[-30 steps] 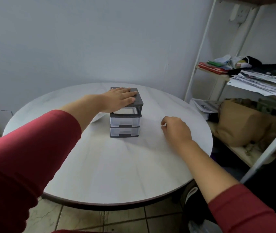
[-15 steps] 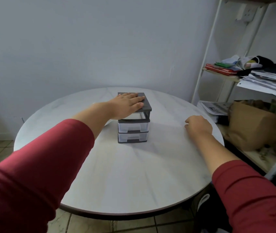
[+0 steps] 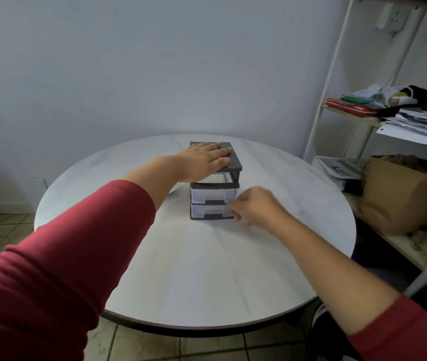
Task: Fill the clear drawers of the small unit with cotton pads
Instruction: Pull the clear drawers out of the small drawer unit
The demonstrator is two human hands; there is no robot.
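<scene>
The small drawer unit [image 3: 213, 178] has a dark grey frame and stands near the middle of the round white table [image 3: 207, 269]. Its top slot looks hollow. Below it sit two clear drawers, the middle drawer [image 3: 211, 195] and the lower drawer [image 3: 207, 211], both pushed in. My left hand [image 3: 204, 161] lies flat on the unit's lid, fingers spread. My right hand [image 3: 256, 207] is at the right front corner of the lower drawer, fingers curled and touching it; blur hides any grip. No cotton pads are clearly visible; a pale shape [image 3: 175, 191] peeks out behind my left forearm.
A white metal shelf rack [image 3: 319, 121] stands right of the table, holding stacked papers [image 3: 420, 123], folded cloths and a brown paper bag [image 3: 402, 194]. The wall is close behind the table. The floor below is tiled.
My right hand has swung left from the table's right side to the front of the lower drawer. My left hand has stayed on the lid. The camera has tilted slightly.
</scene>
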